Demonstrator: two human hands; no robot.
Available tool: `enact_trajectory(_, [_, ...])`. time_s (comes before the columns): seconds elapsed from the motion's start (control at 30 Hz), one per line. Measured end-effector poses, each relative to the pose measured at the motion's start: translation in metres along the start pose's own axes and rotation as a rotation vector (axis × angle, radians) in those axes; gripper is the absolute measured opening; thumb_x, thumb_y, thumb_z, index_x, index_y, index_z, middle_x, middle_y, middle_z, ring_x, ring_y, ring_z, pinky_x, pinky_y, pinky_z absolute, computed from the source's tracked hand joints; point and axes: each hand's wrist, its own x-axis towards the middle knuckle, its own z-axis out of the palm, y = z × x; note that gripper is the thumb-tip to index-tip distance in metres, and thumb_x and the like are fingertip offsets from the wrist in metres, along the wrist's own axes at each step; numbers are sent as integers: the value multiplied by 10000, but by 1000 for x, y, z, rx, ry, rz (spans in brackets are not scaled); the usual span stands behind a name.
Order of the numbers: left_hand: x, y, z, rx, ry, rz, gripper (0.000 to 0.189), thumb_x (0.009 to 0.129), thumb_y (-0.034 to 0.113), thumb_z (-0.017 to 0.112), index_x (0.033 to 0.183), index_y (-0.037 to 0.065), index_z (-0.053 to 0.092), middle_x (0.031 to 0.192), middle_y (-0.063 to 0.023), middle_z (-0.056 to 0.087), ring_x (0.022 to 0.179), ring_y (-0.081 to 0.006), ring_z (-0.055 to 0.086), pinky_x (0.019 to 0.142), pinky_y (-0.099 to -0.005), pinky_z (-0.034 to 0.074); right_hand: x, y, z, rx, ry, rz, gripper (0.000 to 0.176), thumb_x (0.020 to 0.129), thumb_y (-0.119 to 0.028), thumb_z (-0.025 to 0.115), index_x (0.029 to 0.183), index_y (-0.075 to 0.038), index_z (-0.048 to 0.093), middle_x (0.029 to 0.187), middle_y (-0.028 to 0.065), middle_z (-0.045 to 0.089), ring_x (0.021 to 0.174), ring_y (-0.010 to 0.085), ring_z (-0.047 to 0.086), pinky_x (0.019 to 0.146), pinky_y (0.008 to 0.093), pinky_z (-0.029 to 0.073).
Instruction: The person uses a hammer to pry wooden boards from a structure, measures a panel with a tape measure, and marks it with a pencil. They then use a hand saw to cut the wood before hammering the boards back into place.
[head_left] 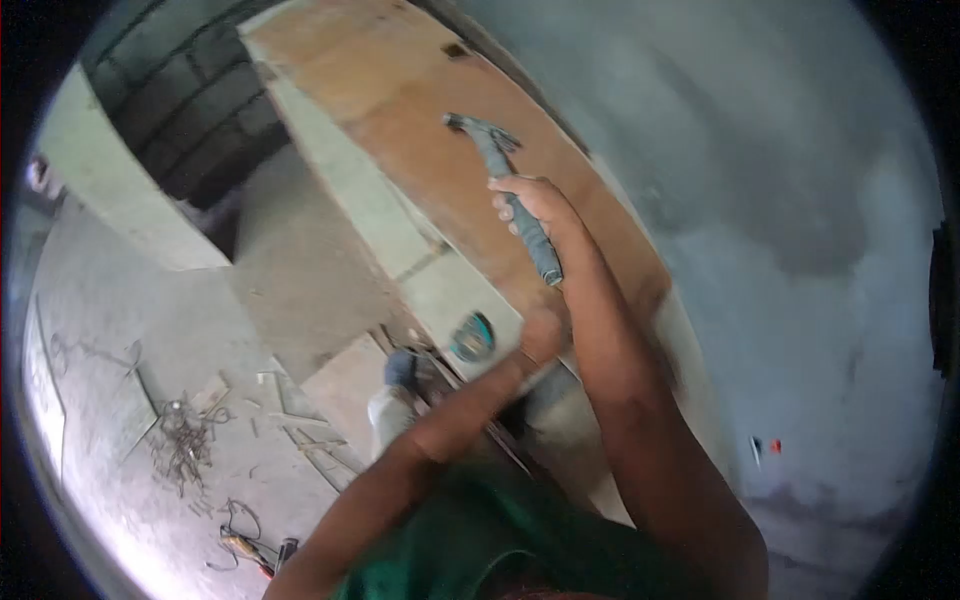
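Note:
My right hand is closed round the middle of a claw hammer with a grey wrapped handle. The hammer is raised above an orange-brown board, its head pointing to the upper left. Lower down, my left hand is at the board's near end. It is blurred, so its fingers and anything between them cannot be made out. A round teal and grey object lies on the pale strip just left of that hand.
A grey plastered wall runs along the right. At left stands a pale panel before a block wall. Scrap strips, a tangle of wire and a corded tool lie on the floor. A foot shows below the board.

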Motion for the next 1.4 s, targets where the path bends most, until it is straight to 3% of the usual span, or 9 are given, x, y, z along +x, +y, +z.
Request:
enact_trajectory(0.1, [3,2,6,224,257,23,303,799,208,640,1054,46,628,840,-188,644,787,-362,620,766,-483,473,-85,29,-38,-353,84,-120,204,855,-183,656,984,-41,586,764,34,621,600,146,592,550,290,488])
enact_trajectory(0.17, [5,-1,6,300,207,71,320,803,198,632,1082,42,614,881,-203,638,828,-368,616,768,-485,473,-154,69,-63,-946,554,-470,267,875,-194,649,1087,-40,598,802,38,635,628,114,590,592,279,483])
enact_trajectory(0.37, [15,-5,13,177,398,210,366,825,177,596,1158,29,561,952,-231,636,871,-412,613,818,-490,477,-273,163,-121,-480,497,-351,434,920,-175,588,1317,-17,511,860,57,646,677,116,592,654,300,494])
enact_trajectory(0.43, [10,0,14,199,410,158,384,811,150,598,1174,31,559,970,-224,645,881,-413,619,830,-488,478,-284,197,-132,-999,719,-718,449,940,-182,564,1354,-28,482,828,43,615,642,104,551,611,293,476])
enact_trajectory(0.63, [9,7,10,151,460,209,392,788,144,621,1163,36,581,975,-219,652,925,-404,620,835,-486,485,-299,174,-98,-687,582,-226,516,975,-268,500,1411,-4,422,815,94,619,691,171,581,698,330,490])
enact_trajectory(1.13, [5,8,11,125,419,171,417,776,139,629,1175,28,586,967,-242,641,947,-423,603,855,-476,487,-288,166,-108,-880,517,-248,492,980,-314,509,1402,-66,464,702,92,566,638,193,567,677,356,487])
enact_trajectory(1.3, [-3,14,5,189,413,199,413,757,98,664,1148,-2,572,990,-234,627,915,-434,597,843,-474,489,-285,156,-132,-497,365,-382,458,1005,-306,467,1409,-93,433,657,2,509,484,90,447,430,260,378])
enact_trajectory(1.37, [-23,33,6,189,995,64,453,728,84,709,1128,-38,537,1010,-219,616,891,-441,593,813,-482,491,-296,147,-134,-509,352,-256,432,1009,-311,459,1375,-81,456,659,1,510,464,83,437,407,262,377])
enact_trajectory(1.4, [-30,41,8,312,1085,-97,429,751,122,755,1093,-42,554,954,-176,617,918,-309,614,813,-383,502,-300,143,-136,-560,331,-243,456,1009,-326,464,1387,-71,446,668,1,515,464,80,439,397,262,377])
